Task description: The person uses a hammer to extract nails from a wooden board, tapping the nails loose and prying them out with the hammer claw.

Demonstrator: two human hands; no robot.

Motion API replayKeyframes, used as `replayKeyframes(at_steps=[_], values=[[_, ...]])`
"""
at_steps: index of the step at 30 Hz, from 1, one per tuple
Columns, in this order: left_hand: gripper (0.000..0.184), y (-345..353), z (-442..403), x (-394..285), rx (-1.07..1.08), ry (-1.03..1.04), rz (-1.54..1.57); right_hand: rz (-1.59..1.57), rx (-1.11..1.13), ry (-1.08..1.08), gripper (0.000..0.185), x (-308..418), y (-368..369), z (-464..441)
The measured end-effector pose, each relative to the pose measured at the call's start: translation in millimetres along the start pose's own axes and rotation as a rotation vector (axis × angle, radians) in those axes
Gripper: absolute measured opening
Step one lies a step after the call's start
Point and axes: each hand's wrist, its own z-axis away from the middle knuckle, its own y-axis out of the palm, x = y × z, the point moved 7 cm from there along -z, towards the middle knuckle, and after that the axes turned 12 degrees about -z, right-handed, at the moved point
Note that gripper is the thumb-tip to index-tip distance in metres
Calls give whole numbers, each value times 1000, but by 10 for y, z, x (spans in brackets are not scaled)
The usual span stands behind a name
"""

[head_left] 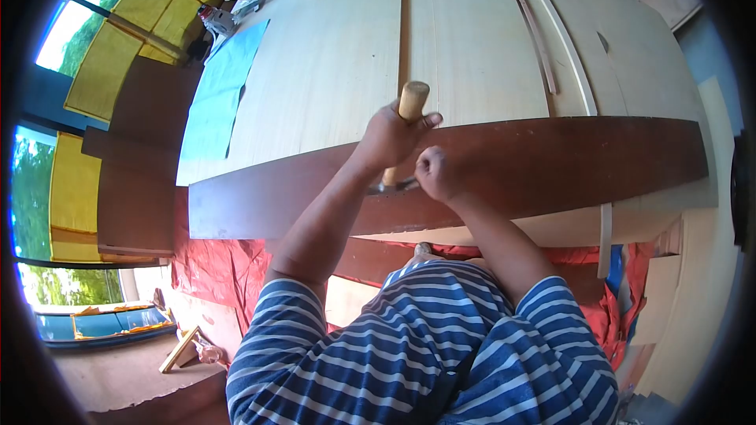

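A long dark brown board (551, 164) lies along the near edge of a pale wooden worktop (331, 55). My left hand (391, 135) is wrapped round the wooden handle of a hammer (413, 100), whose rounded end points up and away from me. The hammer's head is low, close to the board's surface, and partly blurred. Just to the right, my right hand (437, 173) is closed near the hammer's head, over the board. A small dark metallic piece shows between the two hands; its shape is unclear.
A light blue sheet (224, 94) lies on the worktop's left side, with a bottle-like item (216, 22) behind it. Thin wooden strips (538, 43) lie at the right. Red sheeting (216, 267) covers the floor below. Dark panels (134, 189) stand at the left.
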Motion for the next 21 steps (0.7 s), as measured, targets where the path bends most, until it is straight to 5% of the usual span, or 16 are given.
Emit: replayKeyframes(at_steps=[2, 4, 7, 10, 21], values=[[43, -22, -183, 140, -105, -94, -36, 102, 22, 146, 17, -109, -316, 9], [44, -66, -321, 255, -161, -114, -38, 714, 72, 200, 56, 177, -748, 83], [49, -48, -582, 409, -189, -139, -86, 718, 258, 663, 99, -39, -1044, 208], [52, 110, -816, 382, -110, -143, -39, 676, 312, 755, 115, -73, -1025, 186], [41, -45, -721, 357, -184, -180, 58, 680, 328, 771, 113, -38, -1044, 172]])
